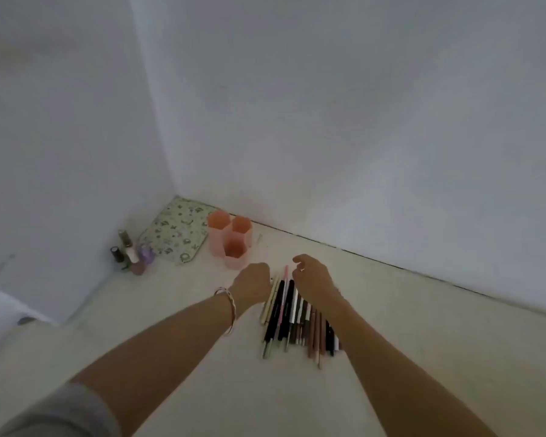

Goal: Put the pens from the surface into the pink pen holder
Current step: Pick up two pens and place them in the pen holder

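Observation:
Several pens and pencils [289,316] lie side by side in a row on the pale surface, black, cream, pink and brown. The pink pen holder [230,239], three joined hexagonal tubes, stands upright behind them to the left, and its openings look empty. My left hand [252,280] hovers at the left end of the row with fingers curled under; whether it grips a pen is hidden. My right hand [312,279] is over the far ends of the pens, fingers bent and slightly apart, holding nothing that I can see.
A patterned green mat [174,236] lies in the corner left of the holder. Several small nail polish bottles [133,252] stand by the left wall. White walls close the surface at the back and left.

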{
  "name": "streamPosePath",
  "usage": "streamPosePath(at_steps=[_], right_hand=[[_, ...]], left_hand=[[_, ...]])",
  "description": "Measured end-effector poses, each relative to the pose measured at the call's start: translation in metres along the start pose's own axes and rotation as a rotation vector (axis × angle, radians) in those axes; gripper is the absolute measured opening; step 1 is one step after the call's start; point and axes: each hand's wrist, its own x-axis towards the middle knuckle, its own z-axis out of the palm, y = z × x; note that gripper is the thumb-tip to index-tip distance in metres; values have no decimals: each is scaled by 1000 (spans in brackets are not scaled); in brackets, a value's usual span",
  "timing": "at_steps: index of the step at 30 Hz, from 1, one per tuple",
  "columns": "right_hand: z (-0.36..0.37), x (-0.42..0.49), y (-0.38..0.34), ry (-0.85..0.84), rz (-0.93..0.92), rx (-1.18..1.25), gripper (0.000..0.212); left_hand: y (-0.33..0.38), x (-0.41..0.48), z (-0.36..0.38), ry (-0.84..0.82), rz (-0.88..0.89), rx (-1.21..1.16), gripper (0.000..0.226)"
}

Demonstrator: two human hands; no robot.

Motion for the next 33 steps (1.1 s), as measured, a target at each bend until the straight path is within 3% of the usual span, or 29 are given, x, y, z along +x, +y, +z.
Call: streamPosePath(at_steps=[15,18,22,28,33], right_hand=[[23,42,31,113,0,103,26],[23,48,34,126,-10,90,26],[30,59,31,98,20,-31,26],[61,68,23,-27,32,-402,23],[82,73,21,-3,-38,-530,17]], left_hand=[[2,30,64,63,-220,41,27],[0,36,54,50,-233,-92,32],[-11,44,9,152,-119,-467,46],[-30,49,-51,353,103,-742,88],[-43,47,-69,458,101,-809,67]])
